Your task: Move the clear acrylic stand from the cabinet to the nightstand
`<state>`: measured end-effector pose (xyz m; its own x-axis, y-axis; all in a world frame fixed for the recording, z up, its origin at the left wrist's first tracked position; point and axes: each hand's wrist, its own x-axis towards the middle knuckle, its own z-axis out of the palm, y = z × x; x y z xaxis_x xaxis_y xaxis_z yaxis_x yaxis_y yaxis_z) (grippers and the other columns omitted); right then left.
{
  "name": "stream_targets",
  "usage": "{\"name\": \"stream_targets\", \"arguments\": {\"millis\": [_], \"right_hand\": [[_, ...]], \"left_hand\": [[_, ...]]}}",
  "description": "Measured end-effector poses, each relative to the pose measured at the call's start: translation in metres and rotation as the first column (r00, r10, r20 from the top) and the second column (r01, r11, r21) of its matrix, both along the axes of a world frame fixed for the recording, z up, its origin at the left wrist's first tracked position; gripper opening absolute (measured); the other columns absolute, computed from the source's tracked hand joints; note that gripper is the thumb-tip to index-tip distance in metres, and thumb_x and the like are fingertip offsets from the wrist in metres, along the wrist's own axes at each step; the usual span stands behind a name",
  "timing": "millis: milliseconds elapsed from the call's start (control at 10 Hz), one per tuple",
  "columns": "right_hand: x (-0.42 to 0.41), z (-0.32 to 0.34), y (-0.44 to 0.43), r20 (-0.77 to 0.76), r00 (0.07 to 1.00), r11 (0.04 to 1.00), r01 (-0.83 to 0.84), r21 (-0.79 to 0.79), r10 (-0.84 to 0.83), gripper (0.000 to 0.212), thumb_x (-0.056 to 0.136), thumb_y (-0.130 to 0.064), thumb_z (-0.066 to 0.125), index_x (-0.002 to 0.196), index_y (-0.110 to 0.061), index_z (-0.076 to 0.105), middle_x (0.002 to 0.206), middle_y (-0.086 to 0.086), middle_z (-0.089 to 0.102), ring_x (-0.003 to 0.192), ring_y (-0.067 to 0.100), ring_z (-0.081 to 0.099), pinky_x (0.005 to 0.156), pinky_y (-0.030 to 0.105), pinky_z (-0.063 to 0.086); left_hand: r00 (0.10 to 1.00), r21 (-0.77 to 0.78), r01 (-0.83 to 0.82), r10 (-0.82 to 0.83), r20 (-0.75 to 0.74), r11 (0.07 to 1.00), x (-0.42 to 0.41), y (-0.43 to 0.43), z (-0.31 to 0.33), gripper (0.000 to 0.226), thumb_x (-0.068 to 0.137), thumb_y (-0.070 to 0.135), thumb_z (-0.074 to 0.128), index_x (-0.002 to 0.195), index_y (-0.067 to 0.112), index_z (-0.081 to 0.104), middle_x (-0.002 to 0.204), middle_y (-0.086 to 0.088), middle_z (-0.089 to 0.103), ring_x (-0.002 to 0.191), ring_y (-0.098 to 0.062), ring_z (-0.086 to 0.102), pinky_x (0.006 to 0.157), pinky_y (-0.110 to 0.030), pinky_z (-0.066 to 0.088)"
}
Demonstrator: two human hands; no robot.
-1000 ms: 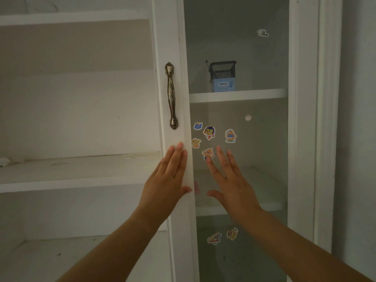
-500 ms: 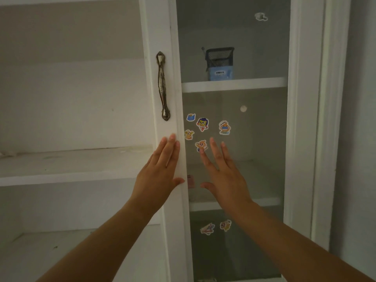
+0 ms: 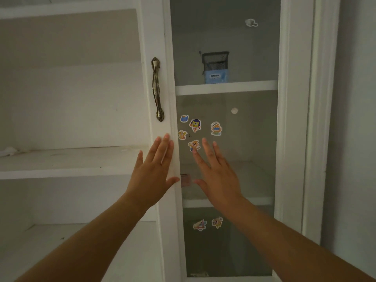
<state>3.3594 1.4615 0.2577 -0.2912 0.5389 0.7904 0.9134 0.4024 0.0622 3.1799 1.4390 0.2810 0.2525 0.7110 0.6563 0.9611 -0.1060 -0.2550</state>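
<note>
I face a white cabinet with a glass door (image 3: 252, 139) that carries cartoon stickers. My left hand (image 3: 153, 174) lies flat and open on the door's white frame, below the bronze handle (image 3: 157, 88). My right hand (image 3: 217, 176) is spread flat against the glass, just under the stickers. Neither hand holds anything. I see no clear acrylic stand and no nightstand in the head view. Behind the glass, a black mesh holder (image 3: 215, 67) with a blue box stands on the upper shelf.
To the left are open white shelves (image 3: 71, 161) with a bit of white debris (image 3: 8, 151) at the far left. A grey wall (image 3: 354, 119) runs along the right of the cabinet frame.
Both hands stay flat on the door in the same pose. The view dipped and came back up, so the hands sit slightly lower on the door than at first.
</note>
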Motion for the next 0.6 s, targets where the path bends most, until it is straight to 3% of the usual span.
{"name": "stream_targets", "arguments": {"millis": [100, 200, 400, 600], "right_hand": [[0.006, 0.01, -0.007, 0.003, 0.996, 0.993, -0.092, -0.074, 0.093, 0.075, 0.085, -0.035, 0.06, 0.145, -0.025, 0.016, 0.156, 0.005, 0.004, 0.143, 0.028, 0.007, 0.11, 0.04, 0.026], [0.012, 0.019, -0.016, -0.003, 0.992, 0.985, -0.127, -0.118, 0.128, 0.067, 0.091, -0.036, 0.05, 0.145, -0.027, 0.012, 0.156, 0.004, 0.002, 0.143, 0.024, 0.006, 0.111, 0.038, 0.022], [0.021, 0.032, -0.037, -0.044, 0.991, 0.979, -0.132, -0.156, 0.126, 0.059, 0.093, -0.043, 0.042, 0.144, -0.024, 0.019, 0.154, 0.005, 0.015, 0.14, 0.023, 0.018, 0.109, 0.037, 0.025], [0.022, 0.046, -0.069, -0.088, 0.989, 0.984, -0.131, -0.119, 0.121, 0.054, 0.093, -0.048, 0.034, 0.14, -0.022, 0.029, 0.152, 0.006, 0.023, 0.138, 0.022, 0.023, 0.107, 0.038, 0.027]], "left_hand": [[0.998, -0.036, -0.063, 0.063, -0.001, 0.997, 0.007, -0.009, 0.004, 0.089, 0.077, 0.067, 0.018, 0.141, 0.015, -0.017, 0.152, -0.003, -0.022, 0.141, -0.026, -0.012, 0.111, -0.053, 0.013], [0.994, -0.071, -0.111, 0.112, 0.008, 0.991, 0.013, -0.017, 0.01, 0.085, 0.083, 0.065, 0.023, 0.143, 0.018, -0.015, 0.153, -0.001, -0.023, 0.141, -0.03, -0.011, 0.112, -0.055, 0.012], [0.989, -0.08, -0.128, 0.134, 0.069, 0.989, 0.015, -0.044, 0.019, 0.08, 0.079, 0.069, 0.004, 0.145, 0.026, -0.006, 0.156, 0.0, -0.011, 0.142, -0.03, -0.007, 0.111, -0.056, 0.01], [0.99, -0.038, -0.125, 0.127, 0.067, 0.991, 0.011, -0.079, 0.031, 0.08, 0.073, 0.07, 0.001, 0.144, 0.033, -0.005, 0.156, 0.003, -0.006, 0.143, -0.026, -0.004, 0.111, -0.054, 0.005]]}}
